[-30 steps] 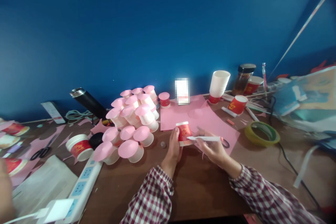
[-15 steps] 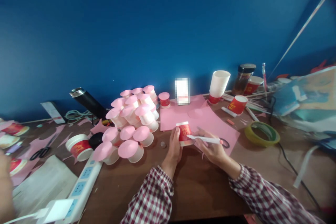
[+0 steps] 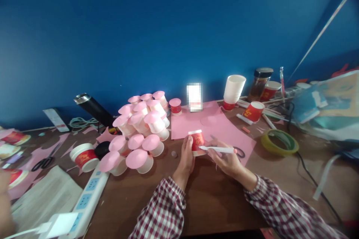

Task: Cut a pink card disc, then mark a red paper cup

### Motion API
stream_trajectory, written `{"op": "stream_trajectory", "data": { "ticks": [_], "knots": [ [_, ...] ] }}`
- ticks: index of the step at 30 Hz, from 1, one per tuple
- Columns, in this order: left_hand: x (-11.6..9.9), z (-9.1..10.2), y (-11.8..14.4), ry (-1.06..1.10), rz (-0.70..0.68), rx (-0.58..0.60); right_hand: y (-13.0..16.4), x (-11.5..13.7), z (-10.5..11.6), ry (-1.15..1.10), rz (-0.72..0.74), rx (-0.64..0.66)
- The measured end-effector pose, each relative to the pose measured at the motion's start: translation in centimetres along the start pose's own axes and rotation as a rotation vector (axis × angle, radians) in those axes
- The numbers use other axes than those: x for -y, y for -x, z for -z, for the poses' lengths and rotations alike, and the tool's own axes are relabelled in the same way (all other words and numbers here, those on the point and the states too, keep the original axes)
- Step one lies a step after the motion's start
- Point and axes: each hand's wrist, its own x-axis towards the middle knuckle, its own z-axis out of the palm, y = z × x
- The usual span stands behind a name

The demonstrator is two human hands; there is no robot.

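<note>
A red paper cup (image 3: 198, 140) with gold print and white edges is held in my left hand (image 3: 185, 157), thumb along its side. My right hand (image 3: 228, 160) grips a white marker pen (image 3: 221, 149) whose tip meets, or almost meets, the cup's lower red band. Pink paper sheets (image 3: 186, 125) lie beyond both hands, with a scissors handle (image 3: 240, 152) showing past my right fingers. To the left stand several white cups capped with pink paper cones (image 3: 137, 157). One small red cup with a pink top (image 3: 175, 106) is at the sheet's far edge.
Rightward are a tape roll (image 3: 279, 143), a red cup (image 3: 254, 112), a stack of cups (image 3: 235, 89) and a dark-lidded bottle (image 3: 260, 84). Leftward are a power strip (image 3: 86, 198), black scissors (image 3: 45, 162), a black flask (image 3: 94, 108) and another person's blurred hand (image 3: 5, 201).
The pen tip has shifted slightly left and down on the cup. My left hand and the cup stay in place. The other person's hand at the far left has moved a little.
</note>
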Motion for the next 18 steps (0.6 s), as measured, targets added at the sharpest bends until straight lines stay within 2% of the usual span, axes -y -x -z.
{"op": "stream_trajectory", "data": {
  "ticks": [3, 7, 11, 15, 18],
  "knots": [
    [-0.13, -0.21, 0.04, -0.025, -0.019, 0.027, -0.03, 0.12, 0.11, -0.011, -0.011, -0.038],
    [-0.26, -0.34, 0.09, -0.048, -0.021, -0.012, -0.13, 0.35, 0.27, 0.0, -0.007, 0.019],
    [-0.32, -0.36, 0.14, -0.046, -0.024, 0.018, -0.18, 0.5, 0.29, -0.007, -0.002, -0.017],
    [-0.35, -0.4, 0.11, -0.058, -0.034, 0.011, -0.18, 0.6, 0.29, 0.002, -0.016, 0.04],
    [-0.3, -0.32, 0.07, -0.061, -0.03, 0.007, -0.18, 0.66, 0.29, 0.008, -0.001, 0.027]
  ]
}}
